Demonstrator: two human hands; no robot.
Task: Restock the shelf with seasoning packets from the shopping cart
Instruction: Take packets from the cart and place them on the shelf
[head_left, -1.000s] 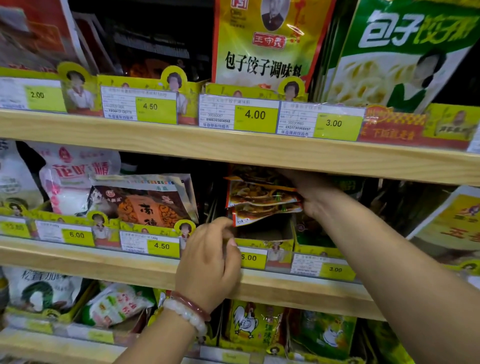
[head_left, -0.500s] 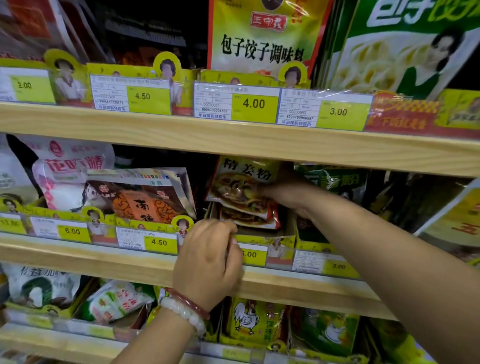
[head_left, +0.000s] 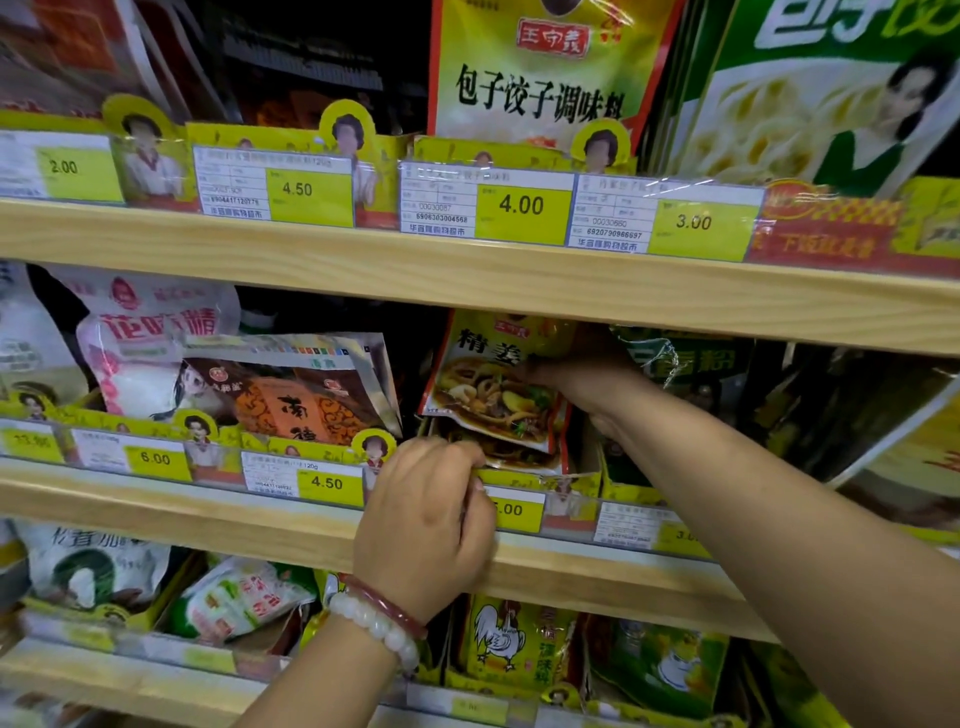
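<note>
Seasoning packets (head_left: 493, 384) in right hand (head_left: 582, 374) (under shelf edge (head_left: 519, 291)).

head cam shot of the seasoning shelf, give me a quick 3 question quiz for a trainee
1. True or false: the right hand holds the seasoning packets on the middle shelf.

2. Multiple choice: where is the left hand?
A. on the top shelf
B. at the front edge of the yellow display tray, by the 5.00 price tag
C. down among the bottom shelf packets

3. Fill in: the price tag under the tall yellow packet on the top shelf reads ____.

Key:
1. True
2. B
3. 4.00
</note>
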